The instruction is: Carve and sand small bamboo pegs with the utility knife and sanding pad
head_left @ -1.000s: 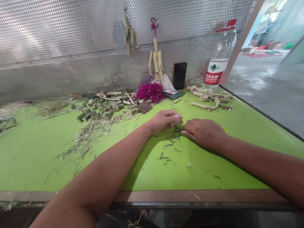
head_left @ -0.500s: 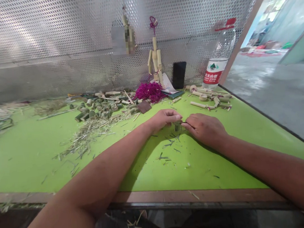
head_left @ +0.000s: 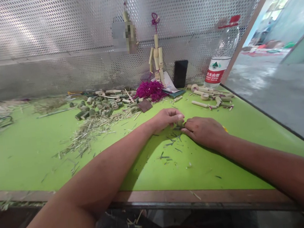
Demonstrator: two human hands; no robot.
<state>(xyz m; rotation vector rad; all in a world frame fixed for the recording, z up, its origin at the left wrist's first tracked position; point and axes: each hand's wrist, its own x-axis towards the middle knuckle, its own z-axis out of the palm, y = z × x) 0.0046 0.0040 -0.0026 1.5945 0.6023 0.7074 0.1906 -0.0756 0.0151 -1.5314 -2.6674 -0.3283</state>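
My left hand (head_left: 165,119) and my right hand (head_left: 205,131) meet at the middle of the green table (head_left: 34,155). Between their fingertips stands a short green bamboo piece (head_left: 179,124), pinched by the left fingers and touched by the right. The right fingers are curled; a bit of yellow shows behind that hand, but what it is stays hidden. Dark green shavings (head_left: 170,144) lie on the table just below both hands.
Cut bamboo rings and splinters (head_left: 99,113) lie at the back left. Behind are a magenta yarn tuft (head_left: 150,90), a bamboo figure (head_left: 157,59) on the perforated metal wall, a black phone (head_left: 179,74), a water bottle (head_left: 220,64) and pale bamboo tubes (head_left: 211,98). The table's wooden front edge (head_left: 174,198) is near me.
The hands stayed together at the bamboo piece; the right fingers shifted slightly against it. The view moved a little.
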